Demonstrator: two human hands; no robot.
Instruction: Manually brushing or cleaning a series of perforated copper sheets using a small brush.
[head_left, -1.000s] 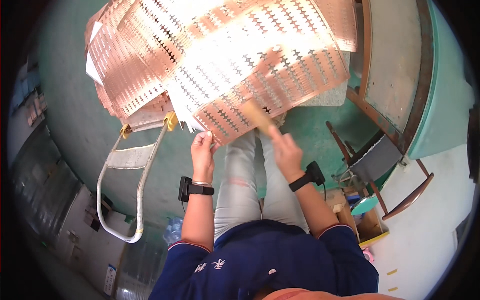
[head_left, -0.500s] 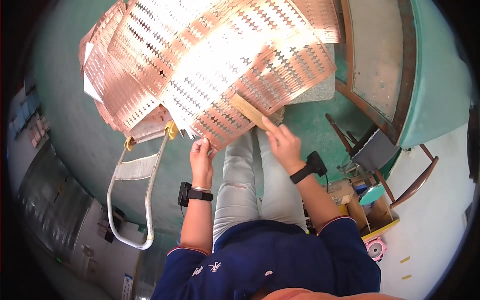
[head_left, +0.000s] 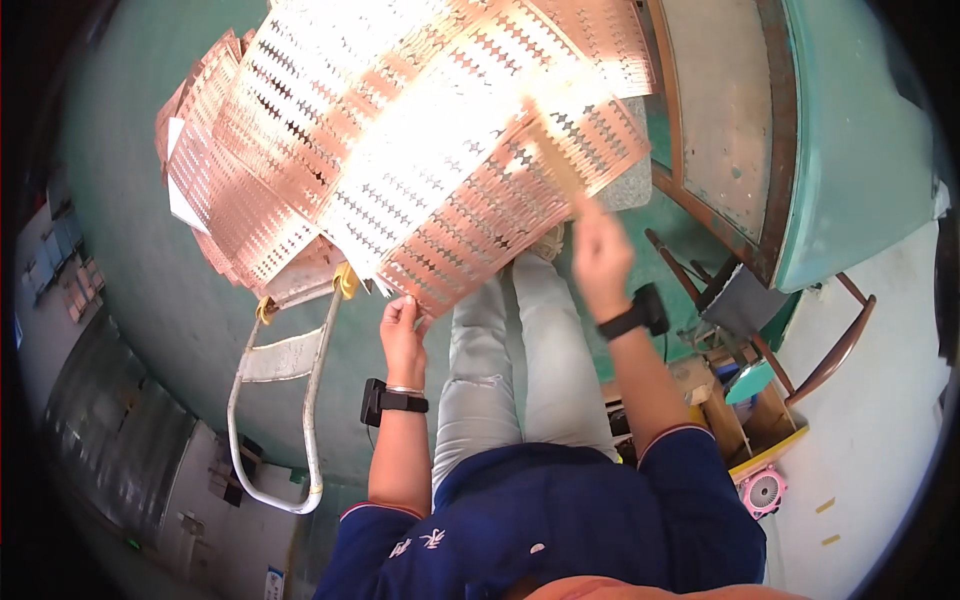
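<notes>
- The left hand point(head_left: 403, 335), at centre frame, pinches the lower edge of the perforated copper sheets point(head_left: 420, 170) in a closed grip.
- The right hand point(head_left: 600, 255), right of centre, has its grip closed around a pale wooden stick point(head_left: 555, 150) that lies against the sheets.
- The sheets fan across the upper half of the frame, stacked on a trolley point(head_left: 300, 350) with a grey tubular handle at lower left.
- A green machine point(head_left: 850, 150) fills the upper right.

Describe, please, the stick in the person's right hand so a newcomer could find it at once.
Start at the big pile of punched copper strips on the green floor. At its right edge, the right hand holds a thin pale wooden stick across them: it alone is plain, unperforated.
</notes>
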